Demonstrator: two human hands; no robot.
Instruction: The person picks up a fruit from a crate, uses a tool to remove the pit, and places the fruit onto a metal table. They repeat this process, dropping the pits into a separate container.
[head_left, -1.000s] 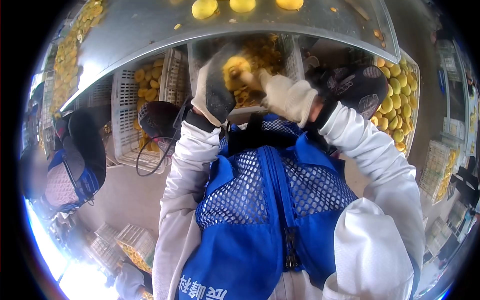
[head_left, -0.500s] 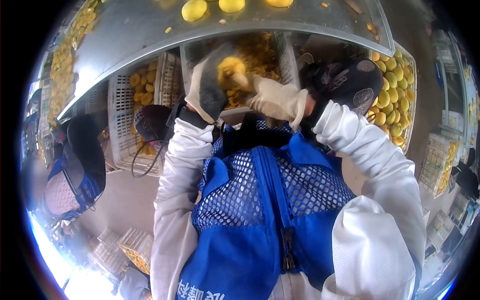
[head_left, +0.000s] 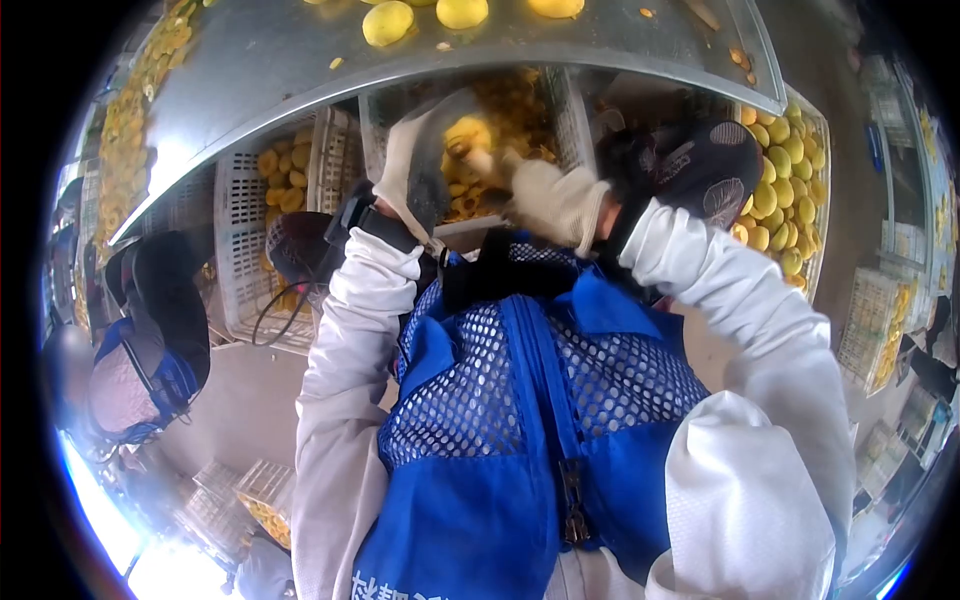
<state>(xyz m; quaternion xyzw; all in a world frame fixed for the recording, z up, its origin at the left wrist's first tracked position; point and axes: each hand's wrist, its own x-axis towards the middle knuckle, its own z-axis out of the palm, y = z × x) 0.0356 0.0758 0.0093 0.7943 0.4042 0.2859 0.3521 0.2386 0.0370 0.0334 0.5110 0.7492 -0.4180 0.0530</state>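
My left hand [head_left: 418, 170], in a white-and-grey work glove, is closed around a round yellow fruit, likely a peach [head_left: 468, 132]. A darker, hollow-looking spot shows on the side of the fruit toward me. Just right of it, my right hand [head_left: 550, 197] wears a knitted off-white glove. Its fingers are curled near the fruit; blur hides what they grip. Both hands are over a white crate [head_left: 575, 120] holding yellow fruit pieces and scraps.
A metal table [head_left: 300, 60] runs across the front, with yellow fruits [head_left: 387, 22] and small scraps on it. Crates of fruit stand left [head_left: 240, 240] and right [head_left: 822, 215]. Another person [head_left: 150, 370] sits at the left.
My right hand has turned slightly and its fingers have shifted beside the fruit. My left hand has tilted a little, still around the fruit, whose hollow-looking spot shows more plainly now.
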